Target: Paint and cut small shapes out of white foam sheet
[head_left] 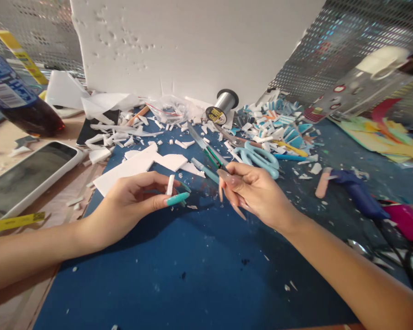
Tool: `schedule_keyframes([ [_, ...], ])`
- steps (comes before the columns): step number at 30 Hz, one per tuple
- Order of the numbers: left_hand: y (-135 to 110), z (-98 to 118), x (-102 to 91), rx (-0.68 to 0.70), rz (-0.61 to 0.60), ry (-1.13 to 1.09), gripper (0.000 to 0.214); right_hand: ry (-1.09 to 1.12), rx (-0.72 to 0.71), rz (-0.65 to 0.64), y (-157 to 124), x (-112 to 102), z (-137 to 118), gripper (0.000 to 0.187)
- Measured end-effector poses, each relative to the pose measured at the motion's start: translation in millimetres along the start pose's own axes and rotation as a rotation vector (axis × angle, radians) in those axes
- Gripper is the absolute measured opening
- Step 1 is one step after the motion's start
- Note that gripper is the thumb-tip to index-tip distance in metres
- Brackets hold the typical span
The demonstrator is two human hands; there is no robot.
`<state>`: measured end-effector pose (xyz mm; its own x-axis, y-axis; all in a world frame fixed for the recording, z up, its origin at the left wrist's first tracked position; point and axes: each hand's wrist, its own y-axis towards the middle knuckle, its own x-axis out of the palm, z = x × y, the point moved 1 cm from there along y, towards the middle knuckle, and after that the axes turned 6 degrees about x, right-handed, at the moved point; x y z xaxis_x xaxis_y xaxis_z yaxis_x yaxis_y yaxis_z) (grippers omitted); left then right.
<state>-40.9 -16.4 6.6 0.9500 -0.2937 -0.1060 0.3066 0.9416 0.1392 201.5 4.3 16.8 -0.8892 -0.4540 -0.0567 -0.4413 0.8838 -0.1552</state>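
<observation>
Above the desk (pixel 192 279), the left hand (pixel 124 199) pinches 1 small white piece (pixel 170 184), almost upright, at its fingertips. To its right, the right hand (pixel 261 192) is clasped on a cutter (pixel 211 156), whose long blade points forward and leftward, apart from the piece.

A small white strip (pixel 170 184), apparently foam, is pinched between the thumb and fingers of the left hand (pixel 137 195). It is short, narrow and straight-sided, raised above the bench (pixel 199 275), and stands nearly upright, its upper end leaning slightly toward the bench's right edge. A slim cutting knife (pixel 211 155) is gripped in the right hand (pixel 254 190), its rear part hidden by the fingers. Its long silvery front, with a green section behind, slants toward the bench's far left corner. The strip and the knife are apart.
</observation>
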Motion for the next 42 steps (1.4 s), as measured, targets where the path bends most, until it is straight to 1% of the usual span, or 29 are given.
schedule_keyframes([
  [3, 0, 0, -0.3, 0.006, -0.003, -0.003, 0.006, -0.072, -0.013, 0.045, -3, 1, 0, 0.042],
  [5, 0, -1, -0.7, 0.006, -0.004, 0.008, 0.007, -0.173, -0.047, 0.078, -5, 2, -1, 0.042],
  [9, -1, -1, -2.0, 0.0, -0.004, 0.02, 0.013, -0.423, -0.201, 0.06, -8, 5, -4, 0.027],
  [11, -2, -1, -2.3, -0.001, -0.014, 0.006, 0.016, -0.515, -0.254, 0.075, -9, 7, -4, 0.019],
  [13, -1, 0, -2.1, -0.004, -0.017, -0.002, 0.016, -0.533, -0.253, 0.098, -10, 9, -3, 0.014],
  [16, 0, 0, -1.2, 0.008, -0.008, 0.009, 0.014, -0.483, -0.187, 0.086, -11, 11, -2, 0.014],
  [18, 1, 0, -0.8, 0.021, -0.003, 0.006, 0.015, -0.491, -0.169, 0.093, -12, 12, -2, 0.014],
  [23, 0, -3, -0.5, -0.002, -0.001, -0.01, 0.019, -0.605, -0.286, 0.157, -12, 13, -5, 0.016],
  [29, 0, -1, -0.8, 0.019, -0.025, 0.015, 0.017, -0.723, -0.394, 0.217, -13, 14, -6, 0.016],
  [32, -1, -1, -1.4, 0.029, -0.007, 0.036, 0.017, -0.757, -0.437, 0.242, -14, 14, -5, 0.016],
  [37, -1, -2, -1.9, 0.015, -0.009, 0.053, 0.018, -0.803, -0.467, 0.263, -13, 13, -4, 0.016],
  [42, -2, -2, -1.7, 0.015, -0.016, 0.094, 0.018, -0.859, -0.466, 0.266, -15, 13, -3, 0.016],
])
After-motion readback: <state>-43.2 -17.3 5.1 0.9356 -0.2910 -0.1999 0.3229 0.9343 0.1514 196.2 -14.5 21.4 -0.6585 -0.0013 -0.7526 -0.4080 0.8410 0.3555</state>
